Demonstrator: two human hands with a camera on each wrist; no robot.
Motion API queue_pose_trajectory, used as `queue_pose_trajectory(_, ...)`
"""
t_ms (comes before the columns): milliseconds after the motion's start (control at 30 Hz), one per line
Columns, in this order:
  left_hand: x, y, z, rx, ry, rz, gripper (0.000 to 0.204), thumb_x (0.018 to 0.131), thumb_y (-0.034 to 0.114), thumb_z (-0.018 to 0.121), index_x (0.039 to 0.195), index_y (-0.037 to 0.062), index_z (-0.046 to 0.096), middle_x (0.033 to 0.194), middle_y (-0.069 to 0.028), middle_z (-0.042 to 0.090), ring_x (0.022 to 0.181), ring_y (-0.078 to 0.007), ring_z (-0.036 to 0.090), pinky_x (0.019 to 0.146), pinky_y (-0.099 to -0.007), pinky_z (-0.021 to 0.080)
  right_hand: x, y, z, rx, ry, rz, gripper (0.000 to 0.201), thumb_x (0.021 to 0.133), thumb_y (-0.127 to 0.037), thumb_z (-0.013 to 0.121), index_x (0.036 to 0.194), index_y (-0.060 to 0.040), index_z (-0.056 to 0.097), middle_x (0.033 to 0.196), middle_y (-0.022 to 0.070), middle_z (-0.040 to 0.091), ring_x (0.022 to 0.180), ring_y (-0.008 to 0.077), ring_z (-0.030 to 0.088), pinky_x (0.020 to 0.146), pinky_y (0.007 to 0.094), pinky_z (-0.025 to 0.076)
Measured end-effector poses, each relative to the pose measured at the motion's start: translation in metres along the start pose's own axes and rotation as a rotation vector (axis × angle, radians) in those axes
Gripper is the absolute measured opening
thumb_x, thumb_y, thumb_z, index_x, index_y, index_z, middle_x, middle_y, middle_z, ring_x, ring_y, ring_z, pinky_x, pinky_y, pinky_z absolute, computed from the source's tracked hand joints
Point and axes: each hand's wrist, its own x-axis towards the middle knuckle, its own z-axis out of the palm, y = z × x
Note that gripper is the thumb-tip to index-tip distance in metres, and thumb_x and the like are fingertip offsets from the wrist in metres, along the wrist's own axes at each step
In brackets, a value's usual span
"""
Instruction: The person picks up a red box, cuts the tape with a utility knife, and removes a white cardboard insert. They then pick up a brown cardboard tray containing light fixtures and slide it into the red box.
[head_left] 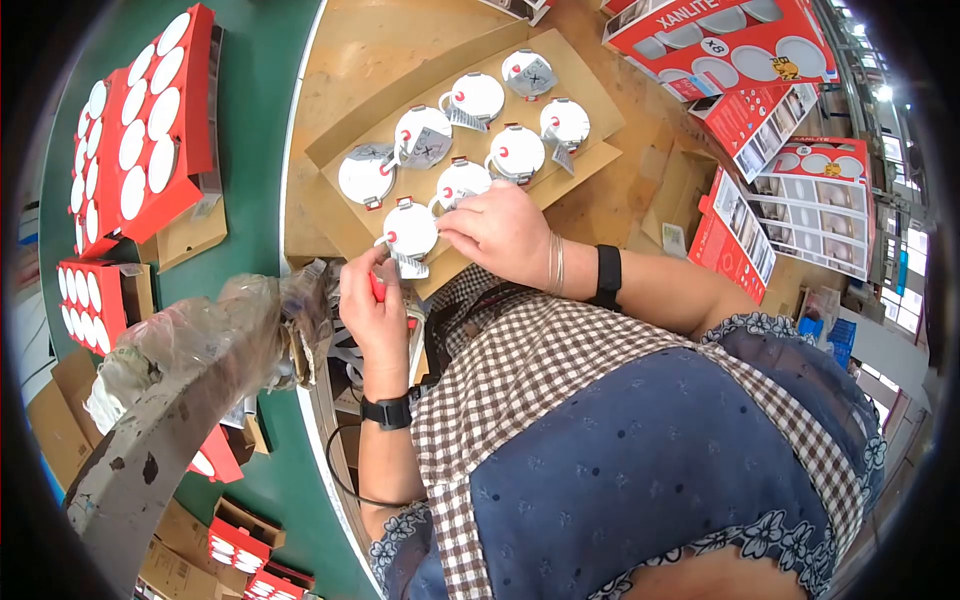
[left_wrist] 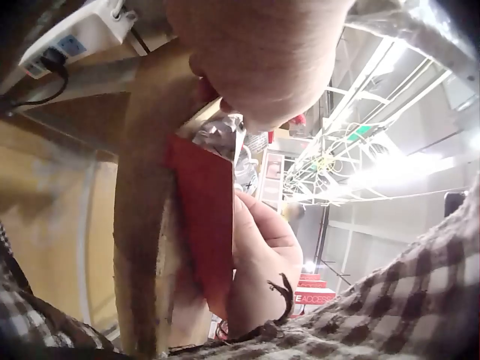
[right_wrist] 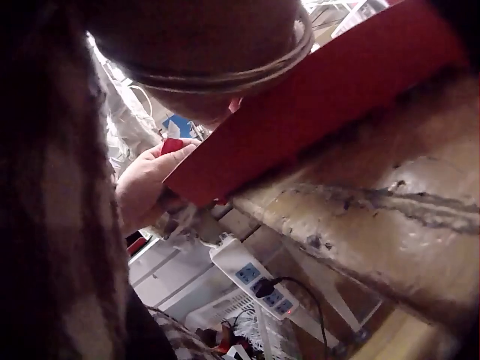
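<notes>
White round ceiling lights with red-tipped white cables and paper tags fill an open cardboard tray. My left hand grips a small red object at the tray's near left corner; its kind is hidden by the fingers. Beside it lies the nearest ceiling light, its tag hanging toward that hand. My right hand reaches over the near side with bent fingers, tips right at this light's rim; I cannot tell whether they pinch it. Another light is just beyond. The right wrist view also shows the left hand holding red.
Red display boxes of round lights stand on the green surface at left. A plastic-wrapped post rises close to my left arm. More red cartons are stacked at right. A power strip sits below the wooden table edge.
</notes>
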Motion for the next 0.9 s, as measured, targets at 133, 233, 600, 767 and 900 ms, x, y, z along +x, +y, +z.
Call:
queue_pose_trajectory(133, 0.0, -0.004, 0.005, -0.03, 0.017, -0.074, 0.018, 0.094, 0.01, 0.063, 0.109, 0.0014, 0.065, 0.093, -0.0135, 0.065, 0.083, -0.0246, 0.062, 0.077, -0.0334, 0.049, -0.001, -0.004, 0.001, -0.002, 0.018, 0.03, 0.006, 0.08, -0.015, 0.072, 0.084, -0.0104, 0.069, 0.074, 0.0032, 0.066, 0.07, 0.0227, 0.063, 0.065, 0.036, 0.043)
queue_pose_trajectory(233, 0.007, -0.004, 0.006, -0.022, 0.035, -0.177, 0.019, 0.093, 0.011, 0.065, 0.11, 0.001, 0.065, 0.091, -0.0143, 0.067, 0.079, -0.0241, 0.063, 0.075, -0.0334, 0.05, -0.001, -0.005, 0.007, -0.012, 0.058, 0.031, 0.007, 0.08, -0.015, 0.072, 0.083, -0.01, 0.069, 0.075, 0.0032, 0.067, 0.07, 0.0228, 0.064, 0.065, 0.0365, 0.043)
queue_pose_trajectory(600, 0.011, -0.007, 0.006, 0.115, -0.016, -0.079, 0.015, 0.088, 0.008, 0.067, 0.102, 0.0048, 0.066, 0.094, -0.015, 0.067, 0.084, -0.0338, 0.066, 0.075, -0.0394, 0.052, 0.002, -0.012, 0.013, -0.101, 0.068, 0.09, 0.003, 0.079, -0.012, 0.071, 0.078, -0.0102, 0.069, 0.074, 0.0035, 0.068, 0.07, 0.0222, 0.064, 0.066, 0.0355, 0.041)
queue_pose_trajectory(767, 0.011, -0.008, 0.008, 0.092, -0.016, -0.056, 0.017, 0.086, 0.006, 0.067, 0.102, 0.0048, 0.065, 0.093, -0.0151, 0.067, 0.084, -0.0351, 0.065, 0.073, -0.0401, 0.052, -0.001, -0.013, 0.017, -0.1, 0.095, 0.101, 0.004, 0.078, -0.013, 0.071, 0.077, -0.0101, 0.069, 0.074, 0.0035, 0.069, 0.069, 0.0222, 0.064, 0.066, 0.0353, 0.041)
queue_pose_trajectory(900, 0.011, -0.008, 0.006, 0.091, -0.016, -0.036, 0.017, 0.085, 0.005, 0.067, 0.102, 0.0048, 0.065, 0.092, -0.015, 0.066, 0.083, -0.035, 0.065, 0.073, -0.0403, 0.051, -0.001, -0.013, 0.019, -0.105, 0.114, 0.103, 0.004, 0.078, -0.012, 0.071, 0.076, -0.0101, 0.068, 0.074, 0.0035, 0.069, 0.07, 0.0219, 0.064, 0.066, 0.0354, 0.04)
